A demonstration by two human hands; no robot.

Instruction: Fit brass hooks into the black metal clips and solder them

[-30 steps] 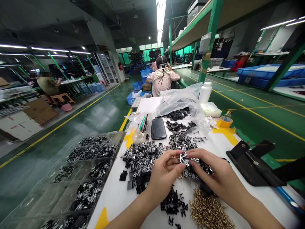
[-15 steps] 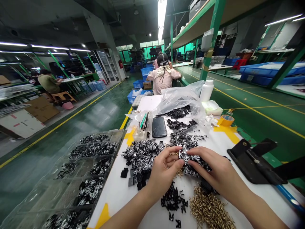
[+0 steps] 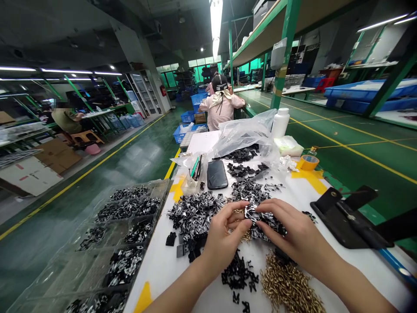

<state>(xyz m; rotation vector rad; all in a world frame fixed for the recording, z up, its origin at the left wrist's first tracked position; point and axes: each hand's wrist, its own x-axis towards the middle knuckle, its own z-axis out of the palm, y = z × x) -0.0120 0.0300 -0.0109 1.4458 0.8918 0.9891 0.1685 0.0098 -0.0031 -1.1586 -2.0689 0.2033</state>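
Note:
My left hand point(image 3: 226, 232) and my right hand point(image 3: 291, 228) meet over the middle of the white table point(image 3: 156, 265). Between their fingertips is a small silver-and-black clip-like part point(image 3: 250, 213), pinched from both sides. Its exact kind is too small to make out. Left of my hands lies a heap of black and silver parts point(image 3: 195, 215). Small black pieces point(image 3: 239, 274) are scattered below my hands, beside a pile of brass-coloured pins point(image 3: 288, 284) under my right wrist. More brass bits show partly hidden beneath my fingers.
A phone point(image 3: 217, 174), clear plastic bag point(image 3: 244, 130), white bottle point(image 3: 280, 123) and tape roll point(image 3: 308, 162) stand farther back. A black metal fixture point(image 3: 345, 221) is at right. A compartment tray point(image 3: 107, 243) of parts sits left. A person point(image 3: 221, 104) sits ahead.
The view has shifted very slightly. My hands keep the same pinch on the small part, with hardly any visible movement.

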